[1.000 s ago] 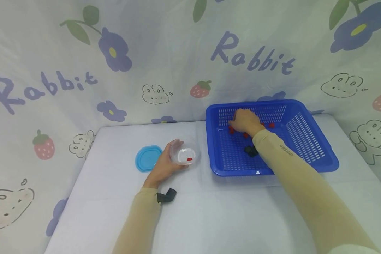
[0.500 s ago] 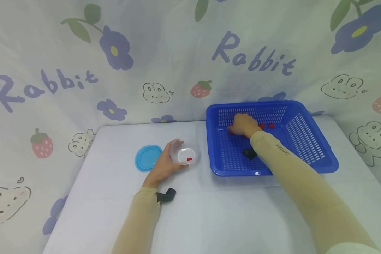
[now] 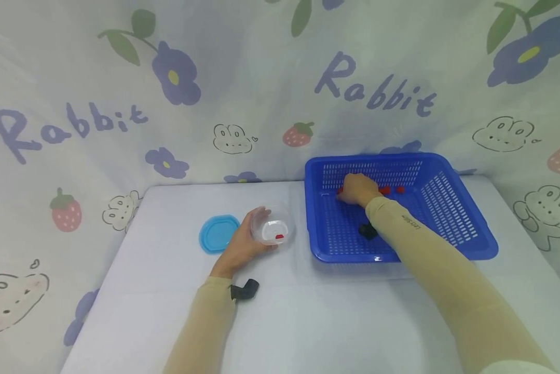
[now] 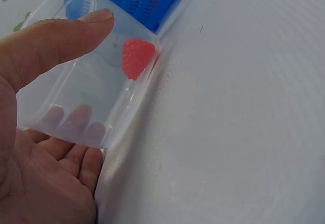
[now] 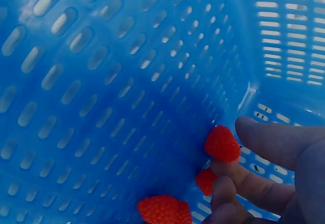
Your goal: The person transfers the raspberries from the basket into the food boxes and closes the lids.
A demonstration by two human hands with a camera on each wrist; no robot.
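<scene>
My left hand [image 3: 244,244] grips a small clear plastic cup [image 3: 281,214], thumb on one side and fingers curled round the other. One red raspberry [image 4: 137,59] lies inside near the cup's base. Down in the blue basket [image 3: 314,249], by its back wall, is my right hand [image 3: 359,189]. In the right wrist view its thumb and index fingertip are at opposite sides of a red raspberry [image 5: 222,144], pinching it. Just below that is a second raspberry [image 5: 205,181], partly behind the fingers, and another raspberry lump [image 5: 163,210] sits by the lower edge.
A light-blue round lid [image 3: 218,235] lies on the white table left of the cup. More red raspberries [image 3: 400,190] are along the basket's back. Black wrist cameras [image 3: 245,289] jut from both sleeves. A patterned cloth [image 3: 242,62] hangs behind the table.
My right hand has shifted slightly toward the front of the basket, staying low among the raspberries. The left hand and cup hold their place; the head view tilts slightly.
</scene>
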